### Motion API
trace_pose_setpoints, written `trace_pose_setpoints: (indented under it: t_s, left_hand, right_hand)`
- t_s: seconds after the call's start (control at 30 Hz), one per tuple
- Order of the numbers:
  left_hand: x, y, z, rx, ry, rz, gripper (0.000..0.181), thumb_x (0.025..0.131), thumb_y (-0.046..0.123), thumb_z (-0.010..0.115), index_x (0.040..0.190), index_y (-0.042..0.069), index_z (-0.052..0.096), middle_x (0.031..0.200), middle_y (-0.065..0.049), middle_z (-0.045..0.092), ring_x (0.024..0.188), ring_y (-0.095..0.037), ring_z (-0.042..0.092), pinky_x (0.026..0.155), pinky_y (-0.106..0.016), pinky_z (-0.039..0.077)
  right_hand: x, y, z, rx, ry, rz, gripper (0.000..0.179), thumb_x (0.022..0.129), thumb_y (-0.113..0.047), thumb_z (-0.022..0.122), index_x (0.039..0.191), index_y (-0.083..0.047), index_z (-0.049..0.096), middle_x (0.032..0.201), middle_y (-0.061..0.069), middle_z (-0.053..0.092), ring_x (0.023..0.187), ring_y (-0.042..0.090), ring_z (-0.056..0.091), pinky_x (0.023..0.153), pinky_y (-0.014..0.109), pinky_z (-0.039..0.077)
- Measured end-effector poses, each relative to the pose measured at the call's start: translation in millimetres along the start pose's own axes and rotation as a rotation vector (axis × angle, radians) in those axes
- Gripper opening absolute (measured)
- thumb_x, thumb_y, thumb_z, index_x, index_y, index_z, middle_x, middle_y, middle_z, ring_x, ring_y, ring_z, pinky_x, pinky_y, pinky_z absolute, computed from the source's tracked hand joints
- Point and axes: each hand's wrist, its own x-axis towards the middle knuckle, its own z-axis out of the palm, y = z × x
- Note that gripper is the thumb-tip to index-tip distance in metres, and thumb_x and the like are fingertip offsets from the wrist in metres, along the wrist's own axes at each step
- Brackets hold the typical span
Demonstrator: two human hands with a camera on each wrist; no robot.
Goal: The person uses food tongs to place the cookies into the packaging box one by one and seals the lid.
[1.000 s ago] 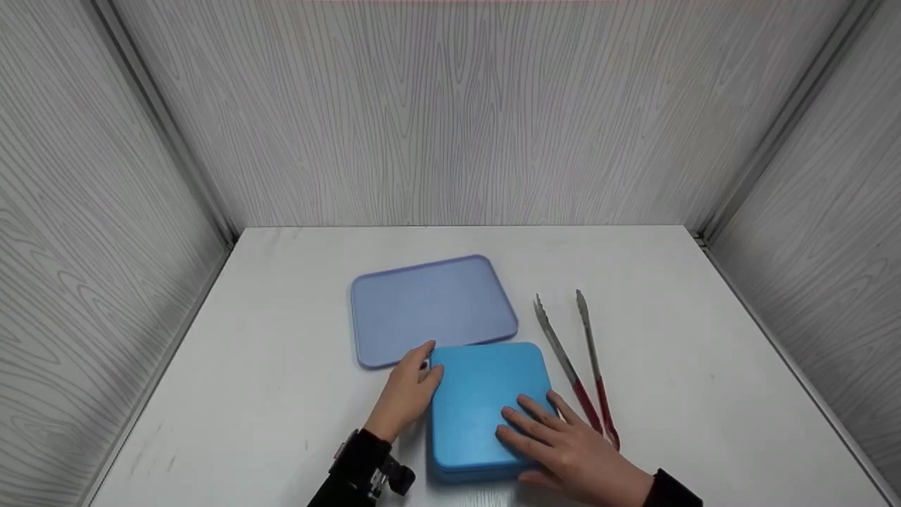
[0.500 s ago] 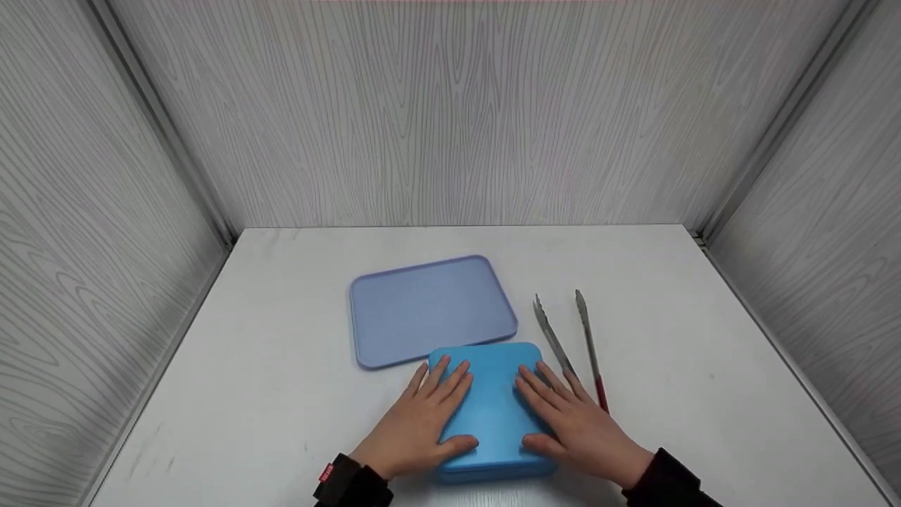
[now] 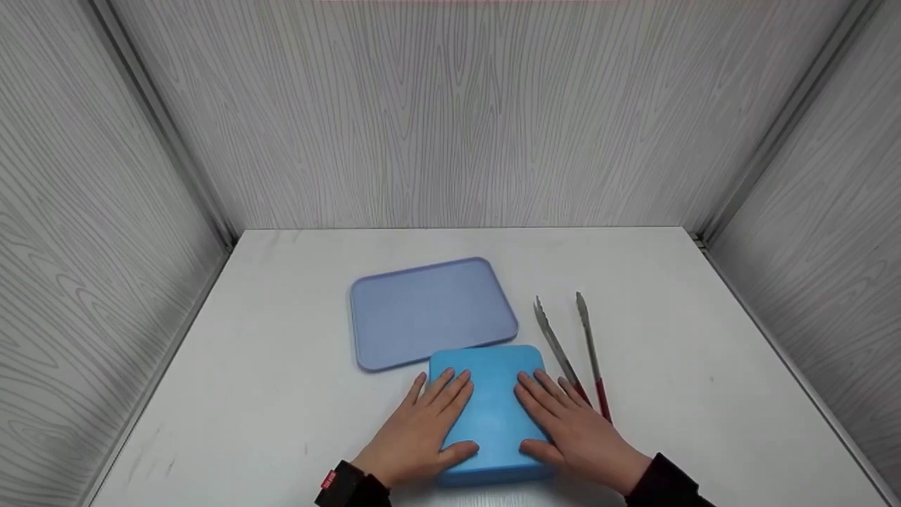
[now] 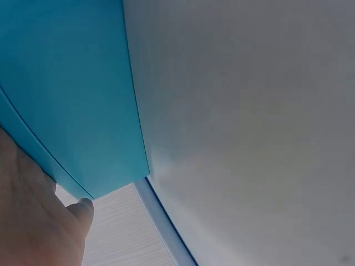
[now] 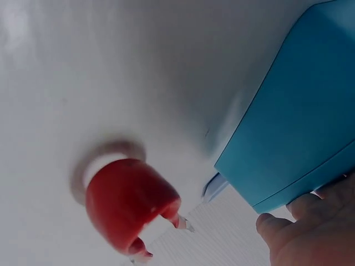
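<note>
A blue box [image 3: 495,415] with a lid stands on the table; a seam below its top edge shows in both wrist views. My left hand [image 3: 421,429] lies flat on the left part of the lid, its fingers straight. On the lid's right part rests my right hand [image 3: 577,433], also with straight fingers and the thumb toward the middle. Just beyond the right hand lie tongs [image 3: 593,352] with metal arms and red handles, spread apart. Their rounded red end [image 5: 130,202] shows close up in the right wrist view; in the head view the hand hides it.
A pale blue-purple tray [image 3: 433,313] lies behind the box, near its back edge. The white table [image 3: 246,373] ends at grey wood-grain panels [image 3: 450,113] at the back and on both sides.
My left hand has moved from the box's left side onto the lid and spread flat there. The right hand has shifted slightly forward on the lid. Box, tray and tongs keep their places.
</note>
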Motion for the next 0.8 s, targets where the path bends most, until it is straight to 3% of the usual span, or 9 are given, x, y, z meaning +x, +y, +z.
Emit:
trace_pose_setpoints:
  t_s: [0.33,0.5,0.63,0.8]
  left_hand:
    - [1.3,-0.1,-0.9,0.001,-0.010,-0.002,0.089,0.098,0.075,0.027,0.166,0.019,0.014,0.172,0.008,0.006,0.159,-0.018,0.001,0.125,-0.057,0.003]
    - [3.0,-1.1,-8.0,-0.001,-0.042,-0.027,0.091,0.096,0.078,0.028,0.166,0.020,0.014,0.172,0.009,0.006,0.159,-0.018,0.000,0.125,-0.057,0.001]
    - [4.6,-5.4,-17.0,0.017,-0.033,-0.067,0.091,0.096,0.077,0.029,0.166,0.020,0.015,0.172,0.007,0.008,0.159,-0.020,0.000,0.125,-0.055,0.000]
    - [5.8,-18.9,-31.1,0.083,0.033,-0.129,0.090,0.098,0.074,0.032,0.165,0.016,0.018,0.172,0.001,0.011,0.159,-0.025,0.003,0.125,-0.057,0.002]
  right_hand:
    - [0.4,2,-3,-0.010,0.004,-0.016,0.079,0.102,-0.059,0.048,0.162,-0.011,0.030,0.169,0.005,0.026,0.155,0.031,0.024,0.124,0.032,-0.009]
    - [2.2,3,-8,-0.016,0.004,-0.043,0.080,0.101,-0.059,0.049,0.161,-0.009,0.033,0.167,0.007,0.030,0.153,0.034,0.027,0.123,0.032,-0.013]
    - [5.3,7,-15,-0.015,-0.005,-0.025,0.079,0.101,-0.060,0.048,0.161,-0.012,0.034,0.167,0.006,0.029,0.153,0.035,0.026,0.123,0.033,-0.014]
    - [12.0,19,-26,-0.023,0.006,0.031,0.078,0.101,-0.058,0.050,0.161,-0.012,0.033,0.169,0.008,0.026,0.155,0.037,0.020,0.124,0.053,0.005]
